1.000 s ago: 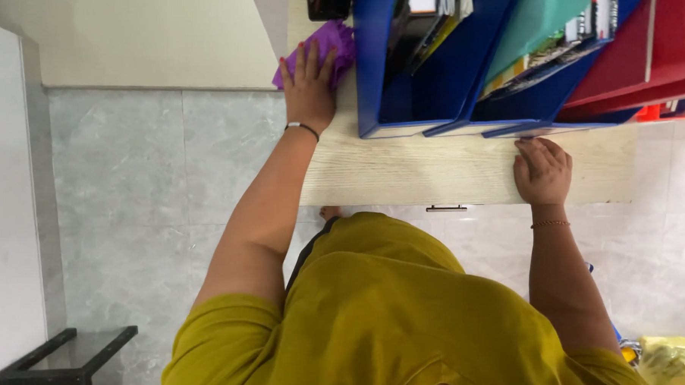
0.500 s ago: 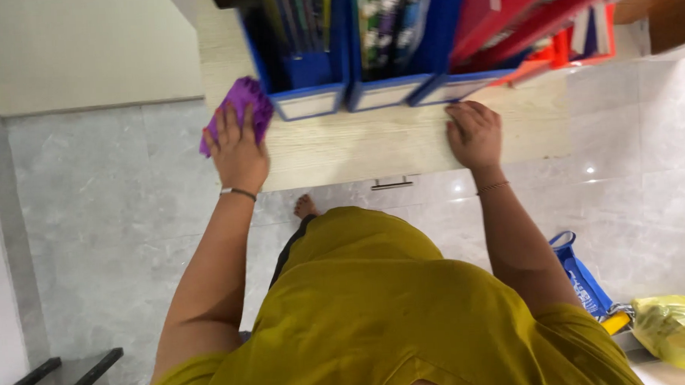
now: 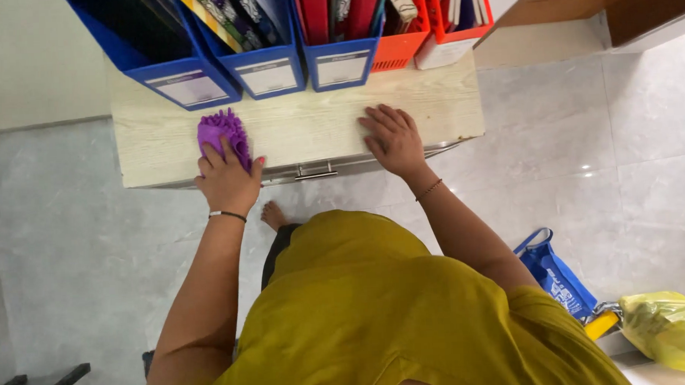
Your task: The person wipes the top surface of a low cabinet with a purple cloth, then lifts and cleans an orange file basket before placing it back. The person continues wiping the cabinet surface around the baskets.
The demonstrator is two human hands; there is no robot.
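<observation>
Purple fluffy microfibre cloth [image 3: 223, 132] lies on the pale wood-grain desk [image 3: 310, 125], near its front left corner, just in front of a row of blue file boxes [image 3: 194, 80]. Left hand [image 3: 227, 181] presses on the cloth; its fingers [image 3: 213, 153] are spread flat over the cloth's near edge, not curled around it. Right hand [image 3: 392, 141] rests palm-down on the bare desk surface, fingers extended and holding nothing, just below a red file box [image 3: 398, 50]. A metal drawer handle [image 3: 315, 171] sits under the desk edge between both hands.
</observation>
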